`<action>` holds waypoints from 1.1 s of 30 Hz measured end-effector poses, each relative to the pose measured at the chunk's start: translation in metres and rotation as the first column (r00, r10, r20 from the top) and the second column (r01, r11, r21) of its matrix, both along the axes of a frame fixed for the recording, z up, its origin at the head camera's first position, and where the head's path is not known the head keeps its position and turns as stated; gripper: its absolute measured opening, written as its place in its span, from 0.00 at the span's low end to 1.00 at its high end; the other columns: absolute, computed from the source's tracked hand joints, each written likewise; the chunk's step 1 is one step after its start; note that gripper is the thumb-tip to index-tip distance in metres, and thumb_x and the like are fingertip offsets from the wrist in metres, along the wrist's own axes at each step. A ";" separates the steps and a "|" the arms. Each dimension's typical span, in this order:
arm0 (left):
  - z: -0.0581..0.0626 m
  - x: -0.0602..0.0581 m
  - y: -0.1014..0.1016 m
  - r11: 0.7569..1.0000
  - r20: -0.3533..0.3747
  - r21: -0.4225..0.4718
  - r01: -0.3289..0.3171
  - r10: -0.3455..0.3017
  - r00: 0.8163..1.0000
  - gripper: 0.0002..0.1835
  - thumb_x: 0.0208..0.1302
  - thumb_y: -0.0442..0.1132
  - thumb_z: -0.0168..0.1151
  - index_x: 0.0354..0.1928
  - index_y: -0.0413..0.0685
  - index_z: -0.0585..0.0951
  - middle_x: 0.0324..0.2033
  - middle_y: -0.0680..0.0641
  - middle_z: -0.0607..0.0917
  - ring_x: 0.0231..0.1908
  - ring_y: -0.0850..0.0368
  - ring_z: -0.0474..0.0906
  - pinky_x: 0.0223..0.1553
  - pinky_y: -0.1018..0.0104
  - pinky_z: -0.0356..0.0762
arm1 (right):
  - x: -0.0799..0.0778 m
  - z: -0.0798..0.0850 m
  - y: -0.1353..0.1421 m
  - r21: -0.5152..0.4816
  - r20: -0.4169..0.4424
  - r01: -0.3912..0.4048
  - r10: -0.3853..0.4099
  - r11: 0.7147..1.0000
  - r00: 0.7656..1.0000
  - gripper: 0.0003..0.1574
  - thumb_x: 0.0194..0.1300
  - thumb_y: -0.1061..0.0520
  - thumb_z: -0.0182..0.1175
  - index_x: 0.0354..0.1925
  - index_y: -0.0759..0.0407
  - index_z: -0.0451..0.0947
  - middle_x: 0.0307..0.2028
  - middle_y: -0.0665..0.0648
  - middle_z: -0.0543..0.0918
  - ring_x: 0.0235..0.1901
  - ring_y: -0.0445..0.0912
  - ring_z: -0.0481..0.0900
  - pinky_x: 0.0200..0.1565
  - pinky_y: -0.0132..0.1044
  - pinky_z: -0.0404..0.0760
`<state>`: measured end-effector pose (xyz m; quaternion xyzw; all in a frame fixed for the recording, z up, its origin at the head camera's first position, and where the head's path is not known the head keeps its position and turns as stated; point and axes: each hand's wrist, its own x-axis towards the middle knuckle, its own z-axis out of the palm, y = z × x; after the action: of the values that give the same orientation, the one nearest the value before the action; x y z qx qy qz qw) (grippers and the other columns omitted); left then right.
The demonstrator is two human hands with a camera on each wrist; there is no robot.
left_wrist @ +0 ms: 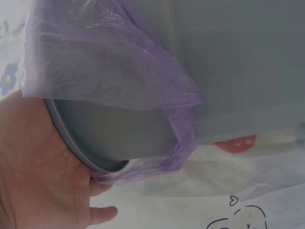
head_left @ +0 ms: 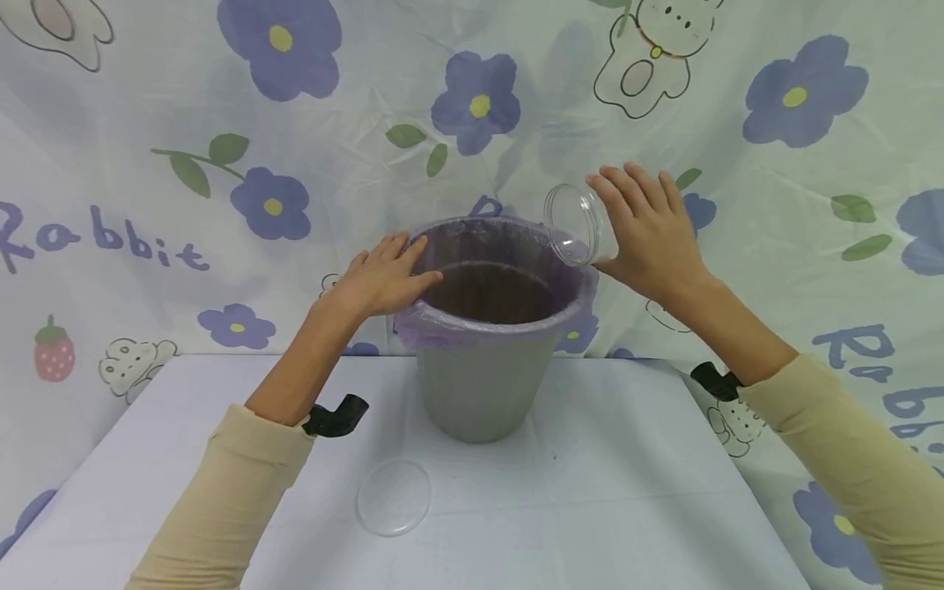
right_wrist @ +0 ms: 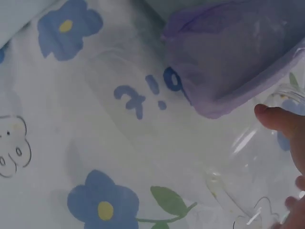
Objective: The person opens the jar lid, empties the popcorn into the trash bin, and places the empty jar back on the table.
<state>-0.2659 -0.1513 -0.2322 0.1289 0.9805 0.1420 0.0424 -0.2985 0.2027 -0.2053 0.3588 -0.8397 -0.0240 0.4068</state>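
Observation:
A grey trash bin (head_left: 478, 393), lined with a purple bag (head_left: 442, 329), stands upright on the table. My left hand (head_left: 379, 283) rests on the left side of its rim with the fingers spread. In the left wrist view, the palm (left_wrist: 40, 162) lies against the rim, and the bag's edge folds down over the outside. At the bin's right side my right hand (head_left: 655, 242) grips a clear jar (head_left: 601, 229), tipped with its mouth toward the bin. The right wrist view catches the thumb (right_wrist: 276, 118) against the transparent wall. I see no contents in the jar.
A round clear lid (head_left: 394, 498) lies on the white table (head_left: 627, 508) in front of the bin. Small specks sit on the tabletop near it. Behind hangs a cloth backdrop (head_left: 354, 164) with flowers and rabbits. Each wrist carries a black mount (head_left: 338, 416).

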 end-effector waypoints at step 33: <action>0.001 0.004 0.001 1.000 -0.010 -0.003 0.007 -0.007 1.000 0.40 0.78 0.59 0.38 0.80 0.45 0.41 0.77 0.35 0.37 0.76 0.40 0.29 0.71 0.37 0.30 | 0.044 0.014 0.037 -0.660 0.708 0.398 0.350 0.637 0.614 0.63 0.62 0.48 0.72 0.79 0.47 0.40 0.74 0.56 0.54 0.73 0.51 0.55 0.65 0.56 0.63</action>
<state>-0.2618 -0.1500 -0.2313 0.1330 0.9805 0.1397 0.0380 -0.2545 0.2399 -0.1917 0.1082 -0.8587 0.4898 0.1053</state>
